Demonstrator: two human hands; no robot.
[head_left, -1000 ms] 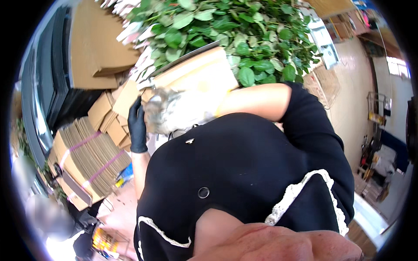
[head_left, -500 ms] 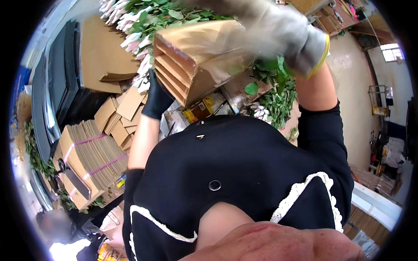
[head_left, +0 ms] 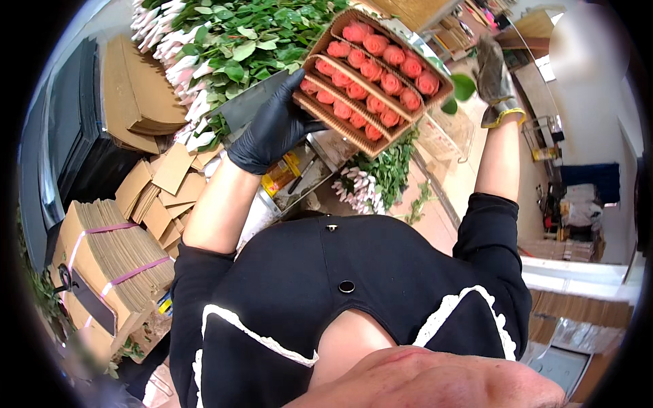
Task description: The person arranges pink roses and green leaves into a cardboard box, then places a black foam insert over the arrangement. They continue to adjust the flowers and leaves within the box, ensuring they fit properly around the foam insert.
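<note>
My left hand [head_left: 269, 126], in a black glove, grips the side of a bunch of roses [head_left: 371, 70] in a corrugated cardboard wrap [head_left: 338, 122]. The coral-red heads face up toward me in several rows, with cardboard strips between the rows. Green leaves [head_left: 462, 88] stick out beyond the wrap's right side; most of the stems are hidden. Apart from the bunch, to its right, my right hand [head_left: 495, 81] wears a dirty grey work glove with a yellow cuff edge. Its fingers look stretched away from me, and nothing shows in them.
Leafy stems with pale-wrapped heads [head_left: 180, 71] pile up at the far left. More wrapped flowers [head_left: 360, 189] lie below the bunch. Loose cardboard pieces [head_left: 173, 168], a strapped cardboard stack [head_left: 122, 255] with scissors [head_left: 65, 277] and a phone [head_left: 94, 302], and large cardboard sheets [head_left: 143, 88] stand left.
The bunch has moved right and tipped, so its rose heads now face me. My right hand has left the wrap and swung right. My left hand has risen with the bunch.
</note>
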